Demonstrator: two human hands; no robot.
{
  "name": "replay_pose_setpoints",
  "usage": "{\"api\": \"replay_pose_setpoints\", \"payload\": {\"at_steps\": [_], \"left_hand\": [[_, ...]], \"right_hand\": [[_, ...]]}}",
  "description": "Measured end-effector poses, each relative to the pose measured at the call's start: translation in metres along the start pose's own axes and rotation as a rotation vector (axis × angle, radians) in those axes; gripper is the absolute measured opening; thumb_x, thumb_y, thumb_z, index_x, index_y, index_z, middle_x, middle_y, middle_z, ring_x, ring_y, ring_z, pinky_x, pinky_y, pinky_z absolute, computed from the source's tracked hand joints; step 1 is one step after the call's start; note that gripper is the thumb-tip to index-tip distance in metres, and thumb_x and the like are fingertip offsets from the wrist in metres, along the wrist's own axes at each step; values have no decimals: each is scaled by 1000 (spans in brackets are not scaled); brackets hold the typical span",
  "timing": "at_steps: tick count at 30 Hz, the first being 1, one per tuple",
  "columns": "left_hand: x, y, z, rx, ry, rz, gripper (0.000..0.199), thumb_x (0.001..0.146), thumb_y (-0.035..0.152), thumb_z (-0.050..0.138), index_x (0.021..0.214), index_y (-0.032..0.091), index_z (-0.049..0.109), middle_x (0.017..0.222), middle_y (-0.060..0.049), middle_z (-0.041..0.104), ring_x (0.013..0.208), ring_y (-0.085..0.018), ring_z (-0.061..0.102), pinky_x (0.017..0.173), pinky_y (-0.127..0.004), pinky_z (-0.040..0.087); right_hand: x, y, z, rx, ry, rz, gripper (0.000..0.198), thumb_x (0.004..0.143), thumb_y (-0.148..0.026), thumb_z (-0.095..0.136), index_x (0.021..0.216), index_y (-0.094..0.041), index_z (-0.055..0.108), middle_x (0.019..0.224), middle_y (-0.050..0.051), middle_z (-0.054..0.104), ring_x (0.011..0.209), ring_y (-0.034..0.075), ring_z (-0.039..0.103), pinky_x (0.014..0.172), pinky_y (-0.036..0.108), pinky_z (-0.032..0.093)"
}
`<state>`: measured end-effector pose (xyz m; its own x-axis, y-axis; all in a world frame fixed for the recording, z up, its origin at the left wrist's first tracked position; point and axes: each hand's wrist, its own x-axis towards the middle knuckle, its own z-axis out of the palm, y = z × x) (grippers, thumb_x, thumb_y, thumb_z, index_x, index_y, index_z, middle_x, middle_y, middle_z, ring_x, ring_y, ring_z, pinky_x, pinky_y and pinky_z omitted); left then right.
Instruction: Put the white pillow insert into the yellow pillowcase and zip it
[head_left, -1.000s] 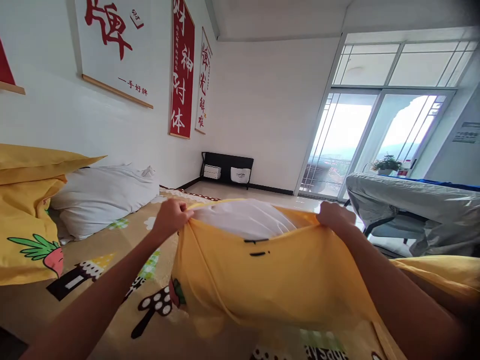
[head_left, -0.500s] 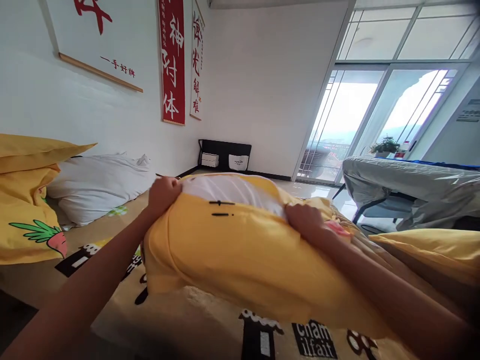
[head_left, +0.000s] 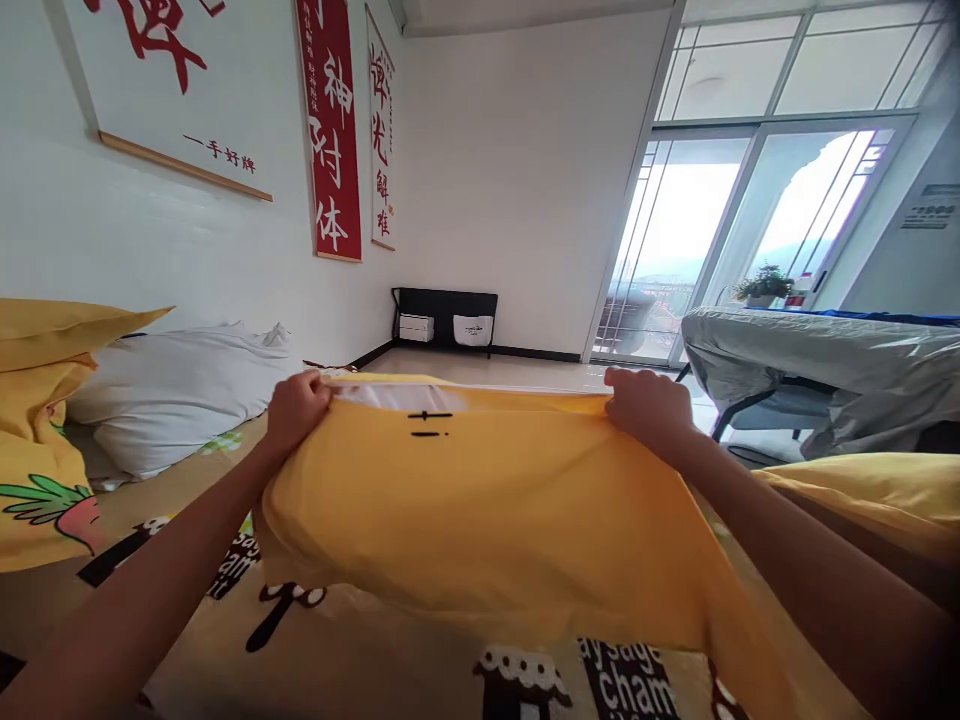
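Note:
A yellow pillowcase [head_left: 465, 500] hangs stretched between my two hands above the bed, with small black marks near its upper edge. My left hand [head_left: 298, 408] is closed on the left end of that edge. At the right end, my right hand [head_left: 649, 408] grips the edge with its fingers wrapped over it. Between the hands the opening shows a white pillow [head_left: 394, 397] inside, most of it hidden by the yellow cloth. The lower part of the pillowcase drapes down over the bed sheet.
The patterned brown bed sheet [head_left: 375, 640] spreads underneath. To the left lie a white pillow [head_left: 180, 390] and yellow bedding [head_left: 45, 440] with a carrot print. More yellow cloth [head_left: 877, 485] lies at the right, near a plastic-covered table [head_left: 795, 350] and a chair [head_left: 772, 410].
My right hand has moved right and up, pulling the pillowcase edge straight and taut. My left hand has shifted slightly left. Less of the white pillow shows in the opening.

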<state>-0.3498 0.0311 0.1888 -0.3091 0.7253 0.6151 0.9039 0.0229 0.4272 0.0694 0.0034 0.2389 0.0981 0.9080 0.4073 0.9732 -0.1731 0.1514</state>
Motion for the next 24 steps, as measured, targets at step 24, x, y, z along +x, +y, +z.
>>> {"api": "replay_pose_setpoints", "payload": {"at_steps": [24], "left_hand": [[-50,-31,111,482,-609,-65,32,78,30,54,104,18,69,108,-19,68,100,-31,65,77,-37,49]], "right_hand": [[-31,-59,176,79,-437,-105,58,88,-8,34,142,11,30,103,32,64,100,32,66,83,43,50]]}}
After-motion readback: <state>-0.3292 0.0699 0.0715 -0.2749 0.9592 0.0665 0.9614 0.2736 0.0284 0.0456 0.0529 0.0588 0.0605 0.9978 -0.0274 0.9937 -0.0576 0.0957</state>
